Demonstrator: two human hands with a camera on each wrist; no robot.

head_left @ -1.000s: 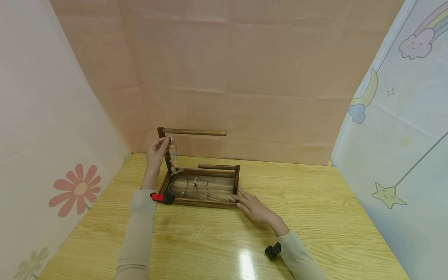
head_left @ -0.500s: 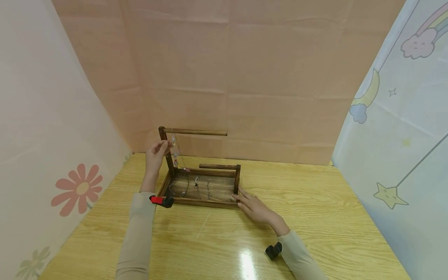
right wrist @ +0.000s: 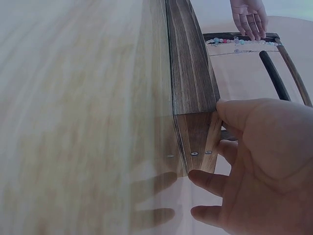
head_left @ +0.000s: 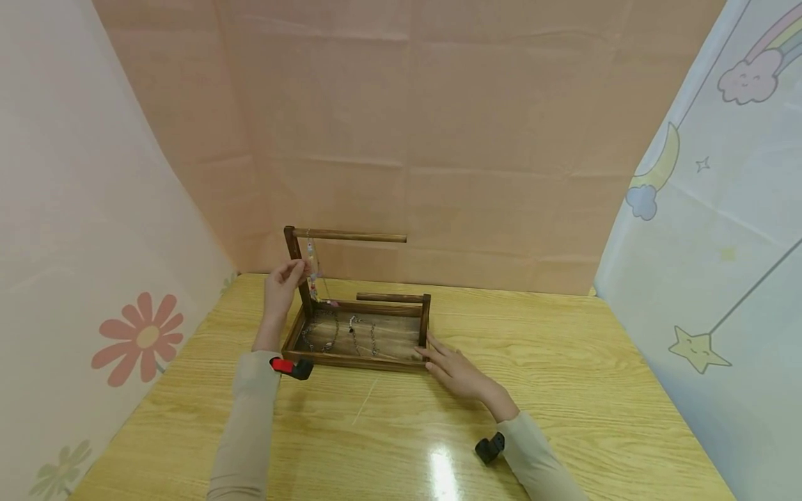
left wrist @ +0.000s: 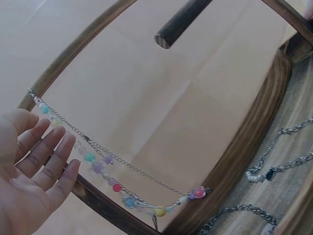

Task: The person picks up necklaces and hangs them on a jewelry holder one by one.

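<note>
A wooden jewelry stand (head_left: 370,362) has a shallow tray with a tall bar and a low bar. Near the upright, a colourful beaded necklace (left wrist: 116,187) with a silver chain hangs from the tall bar (head_left: 351,236). My left hand (head_left: 282,289) is raised beside it, fingers loosely bent and fingertips close to the beads; contact is hard to tell. In the left wrist view the left hand (left wrist: 34,171) closes on nothing. My right hand (right wrist: 266,166) rests at the tray's front right corner, thumb touching the corner, other fingers spread past its end.
Several silver chains (head_left: 373,339) lie in the tray, one with a dark bead or charm. The low bar (head_left: 388,298) sticks out leftward from the short right post. The stand sits on a wood-grain table (head_left: 532,362), with hanging cloths (head_left: 501,174) behind and at both sides.
The necklace has swung a little to the right, away from the upright. My left hand has come down slightly beside it. The right hand stays in place.
</note>
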